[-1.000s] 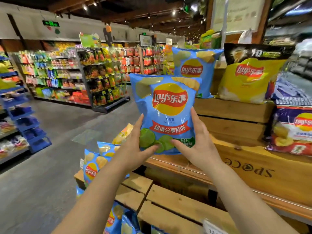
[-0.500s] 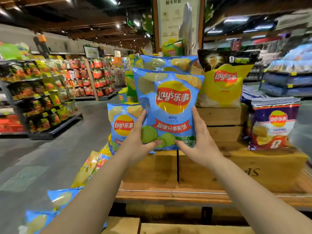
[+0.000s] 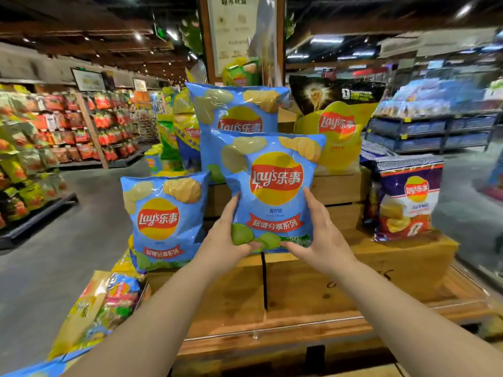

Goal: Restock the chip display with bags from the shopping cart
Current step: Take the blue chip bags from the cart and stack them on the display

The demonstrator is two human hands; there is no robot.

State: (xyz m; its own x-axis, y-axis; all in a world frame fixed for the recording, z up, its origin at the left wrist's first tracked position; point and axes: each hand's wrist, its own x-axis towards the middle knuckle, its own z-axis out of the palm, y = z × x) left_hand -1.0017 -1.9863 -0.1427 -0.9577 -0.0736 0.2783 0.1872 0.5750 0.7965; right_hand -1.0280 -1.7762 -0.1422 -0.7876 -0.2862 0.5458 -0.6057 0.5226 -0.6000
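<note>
Both hands grip the blue chip bag (image 3: pixel 272 186) upright at its bottom corners: left hand (image 3: pixel 228 235), right hand (image 3: pixel 317 235), fingers curled round its edges. It hangs above the wooden crate (image 3: pixel 353 273), with open crate top stretching right toward the purple bag (image 3: pixel 405 202).

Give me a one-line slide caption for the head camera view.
Both hands, left and right, hold a blue lime chip bag upright at the wooden crate display.

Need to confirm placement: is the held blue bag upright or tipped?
Upright: the held bag has its logo level and top edge up, both hands gripping its lower corners.
</note>
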